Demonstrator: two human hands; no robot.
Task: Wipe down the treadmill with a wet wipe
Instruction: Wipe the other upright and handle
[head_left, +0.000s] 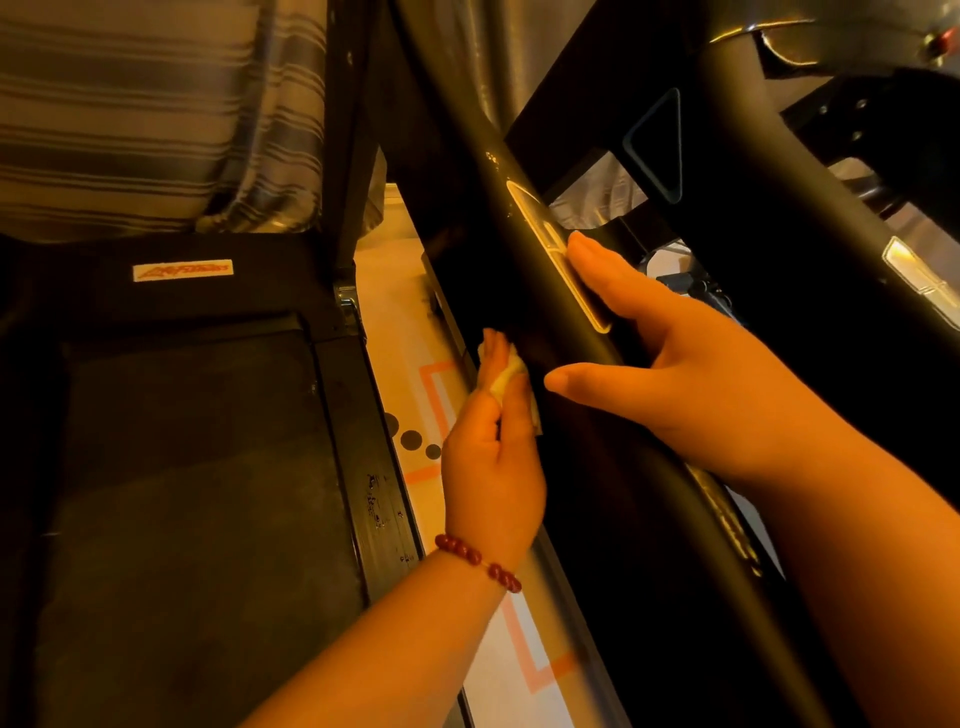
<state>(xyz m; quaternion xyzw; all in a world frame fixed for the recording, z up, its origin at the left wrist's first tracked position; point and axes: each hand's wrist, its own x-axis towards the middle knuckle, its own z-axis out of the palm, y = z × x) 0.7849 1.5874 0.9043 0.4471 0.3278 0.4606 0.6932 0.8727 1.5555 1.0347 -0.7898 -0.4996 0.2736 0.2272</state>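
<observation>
A black treadmill handrail (524, 249) runs diagonally through the middle of the view. My right hand (691, 364) rests on top of it with straight fingers over a metal sensor plate (545, 234), thumb spread below the rail. My left hand (493, 457), with a red bead bracelet at the wrist, pinches a crumpled white wet wipe (506, 379) against the left underside of the rail. The treadmill's dark belt (197, 493) lies at the lower left.
A black side rail (374, 493) borders the belt. Beside it is pale floor (410, 332) with orange lines and dark dots. A striped curtain (145, 114) hangs at the upper left. More dark machine frame (779, 171) fills the upper right.
</observation>
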